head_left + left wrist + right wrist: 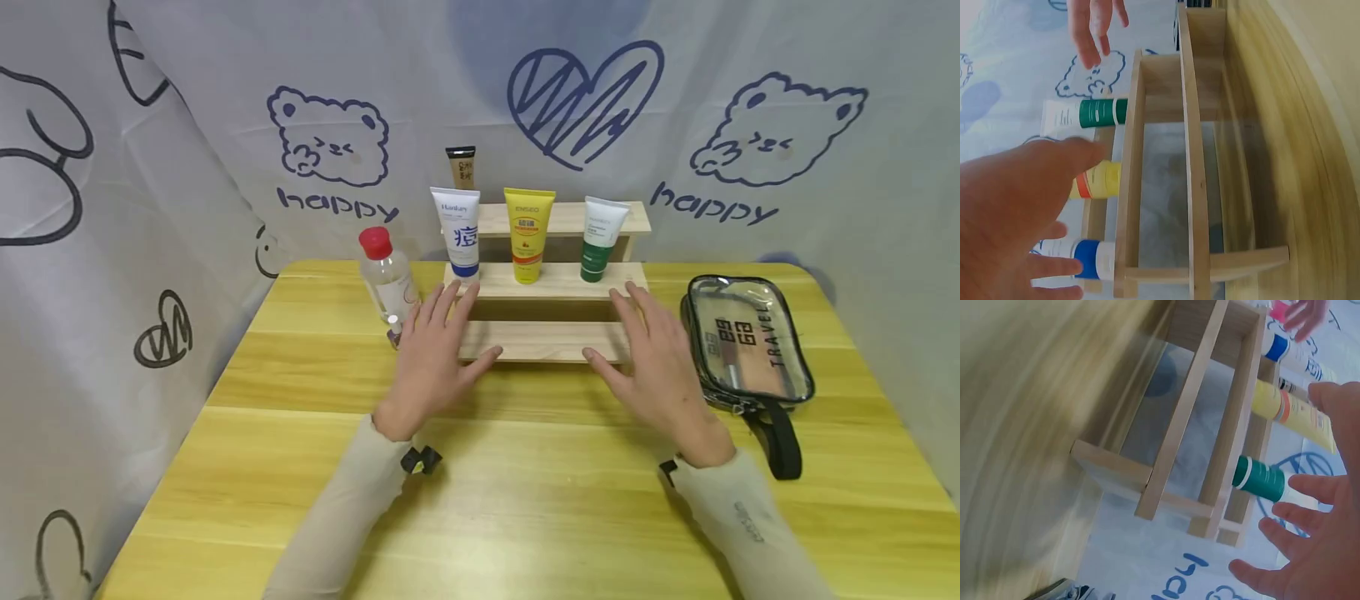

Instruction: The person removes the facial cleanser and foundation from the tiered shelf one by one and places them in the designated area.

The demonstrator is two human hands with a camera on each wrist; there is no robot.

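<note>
A three-tier wooden shelf (540,340) stands on the table between my hands. On its middle tier are a white tube with a blue cap (457,229), a yellow tube (528,237) and a white and green tube (600,242). A beige tube with a black end (462,169) rises from the top tier at left. My left hand (431,358), fingers spread, hovers by the shelf's left front and holds nothing. Likewise empty, my right hand (663,375) spreads its fingers by the right front. Whether either hand touches the wood, I cannot tell.
Left of the shelf stands a clear bottle with a red cap (386,271), a small item with a white top (394,327) beside it. At right lies a clear travel pouch (750,337) with a black strap. A printed curtain (465,108) hangs behind the wooden table (540,500).
</note>
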